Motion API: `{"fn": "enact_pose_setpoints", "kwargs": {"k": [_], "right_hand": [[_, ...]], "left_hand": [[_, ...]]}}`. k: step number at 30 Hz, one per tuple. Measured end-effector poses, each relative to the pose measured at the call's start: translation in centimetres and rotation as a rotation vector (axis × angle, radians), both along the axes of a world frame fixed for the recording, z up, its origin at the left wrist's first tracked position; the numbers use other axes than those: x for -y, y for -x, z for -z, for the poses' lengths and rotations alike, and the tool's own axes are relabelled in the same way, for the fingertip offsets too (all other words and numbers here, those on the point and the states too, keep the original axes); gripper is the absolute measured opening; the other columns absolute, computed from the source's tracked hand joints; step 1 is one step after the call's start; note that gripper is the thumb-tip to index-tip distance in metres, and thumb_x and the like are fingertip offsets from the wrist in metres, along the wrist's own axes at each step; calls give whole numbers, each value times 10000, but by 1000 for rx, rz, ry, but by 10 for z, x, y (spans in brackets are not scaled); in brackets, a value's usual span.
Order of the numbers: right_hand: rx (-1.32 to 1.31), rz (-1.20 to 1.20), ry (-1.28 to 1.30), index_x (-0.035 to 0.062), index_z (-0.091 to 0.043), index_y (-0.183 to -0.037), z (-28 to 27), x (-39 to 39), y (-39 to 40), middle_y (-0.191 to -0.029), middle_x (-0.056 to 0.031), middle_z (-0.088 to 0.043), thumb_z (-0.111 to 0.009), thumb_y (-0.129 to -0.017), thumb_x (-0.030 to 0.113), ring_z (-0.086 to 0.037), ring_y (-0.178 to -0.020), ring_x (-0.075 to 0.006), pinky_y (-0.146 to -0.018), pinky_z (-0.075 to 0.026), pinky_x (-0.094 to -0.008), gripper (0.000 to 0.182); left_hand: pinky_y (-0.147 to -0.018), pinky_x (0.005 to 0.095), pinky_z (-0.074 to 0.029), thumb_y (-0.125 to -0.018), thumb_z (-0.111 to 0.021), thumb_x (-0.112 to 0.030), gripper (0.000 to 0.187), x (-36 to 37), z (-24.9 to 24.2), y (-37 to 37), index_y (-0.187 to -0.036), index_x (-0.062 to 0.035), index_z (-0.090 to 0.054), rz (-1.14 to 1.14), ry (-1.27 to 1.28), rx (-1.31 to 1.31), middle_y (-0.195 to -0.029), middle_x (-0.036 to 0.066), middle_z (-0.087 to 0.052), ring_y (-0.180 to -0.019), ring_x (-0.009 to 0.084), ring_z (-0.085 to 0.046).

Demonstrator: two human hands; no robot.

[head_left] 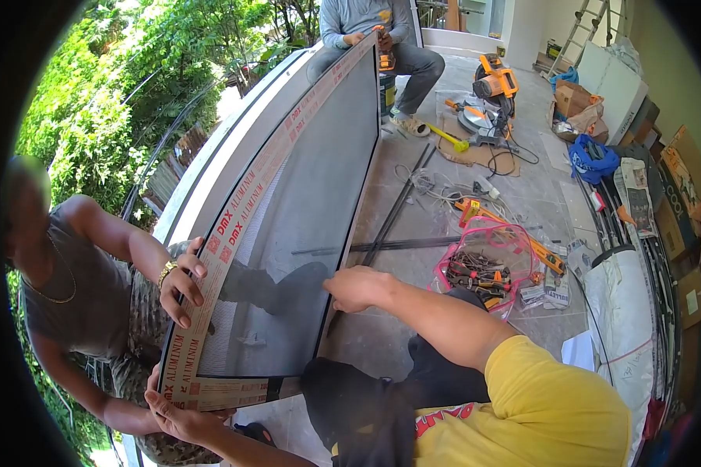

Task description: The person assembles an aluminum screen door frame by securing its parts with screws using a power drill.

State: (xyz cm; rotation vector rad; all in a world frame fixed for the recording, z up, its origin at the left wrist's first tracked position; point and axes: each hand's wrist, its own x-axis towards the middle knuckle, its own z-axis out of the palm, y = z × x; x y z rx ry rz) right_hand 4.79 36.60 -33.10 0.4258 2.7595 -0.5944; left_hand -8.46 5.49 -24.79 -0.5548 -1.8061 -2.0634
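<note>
A long aluminium-framed screen panel point(284, 268) with dark mesh stands tilted in front of me, its frame covered in printed red-and-white protective tape. My left hand point(181, 414) is closed around the near lower-left corner of the frame. On the panel's right edge, my right hand point(360, 288) grips the black frame, fingers curled and partly hidden. A co-worker's hand point(181, 286) with a gold bracelet rests over the left edge. That person's other hand is mostly hidden behind the corner. At the far end, another person point(366, 23) sits holding an orange power drill point(385, 53) against the frame.
Behind the panel, a pale ledge point(210, 175) borders greenery. On the tiled floor are a miter saw point(491, 101), dark metal bars point(401, 206), a pink-edged tool bag point(483, 268), an orange level point(514, 233) and cables. Boxes point(693, 296) and wrapped lengths line the right side.
</note>
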Motion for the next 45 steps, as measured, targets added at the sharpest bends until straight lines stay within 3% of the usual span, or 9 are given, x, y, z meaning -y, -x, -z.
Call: {"fn": "enact_pose_setpoints", "kwargs": {"k": [9,14,25,27,30,31,36,42,45], "right_hand": [[-6,0,18,-21,-590,-1161,0,2,-1,-1048,-201,-680,-631,-902,221,-645,-1029,-375,-866,-517,-472,357],[-28,27,15,-1,-683,-1065,10,6,2,-1066,-193,-698,-613,-852,144,-660,-1035,-361,-849,-534,-448,267],[30,-32,1,-20,-609,-1103,1,8,6,-1021,-197,-689,-618,-891,208,-658,-998,-373,-827,-530,-470,312],[-59,-6,-31,-13,-724,-960,4,10,6,-991,-196,-714,-614,-817,122,-686,-960,-360,-789,-549,-448,225],[-64,-27,-24,-9,-730,-932,10,12,6,-980,-194,-716,-611,-804,108,-688,-947,-363,-780,-550,-446,211],[24,-61,-29,-19,-635,-1056,11,14,9,-1017,-189,-692,-642,-859,186,-663,-985,-366,-823,-532,-463,284],[-20,-216,-114,18,-693,-949,31,70,2,-962,-172,-707,-698,-789,180,-686,-961,-325,-789,-530,-450,228],[123,-832,202,26,-720,-966,46,170,-25,-958,-157,-719,-713,-755,181,-695,-950,-318,-814,-519,-449,262],[106,-840,158,39,-724,-957,50,166,-26,-971,-151,-720,-688,-775,179,-695,-954,-306,-797,-513,-437,233]], "left_hand": [[-813,331,-471,-1078,-356,-388,464,-4,-4,-6,-1122,5,-599,-30,26,42,-991,97,-635,-883,177,-581],[-813,332,-470,-1084,-333,-372,458,1,-1,-1,-1137,3,-591,31,7,47,-1007,103,-632,-908,187,-576],[-844,337,-527,-1083,-334,-363,496,-7,-10,-11,-1209,40,-594,-120,2,7,-1105,144,-640,-984,223,-624],[-875,378,-492,-1079,-316,-375,493,-4,-10,-10,-1273,3,-566,-107,18,58,-1197,141,-605,-1067,244,-591],[-891,372,-512,-1076,-350,-372,509,-6,-11,-6,-1219,53,-592,-164,-21,73,-1150,170,-628,-1028,258,-616],[-891,372,-512,-1076,-350,-372,509,-7,-10,-4,-1219,53,-592,-167,0,77,-1150,170,-628,-1028,258,-616],[-908,377,-508,-1073,-346,-386,524,-4,-8,-2,-1208,56,-595,-241,77,46,-1148,177,-627,-1037,270,-618],[-894,378,-517,-1070,-348,-397,528,-5,-13,-7,-1201,50,-598,-270,115,42,-1148,175,-627,-1030,271,-623],[-887,378,-522,-1069,-349,-403,531,-7,-15,-9,-1198,47,-599,-255,92,31,-1148,174,-627,-1026,272,-625]]}}
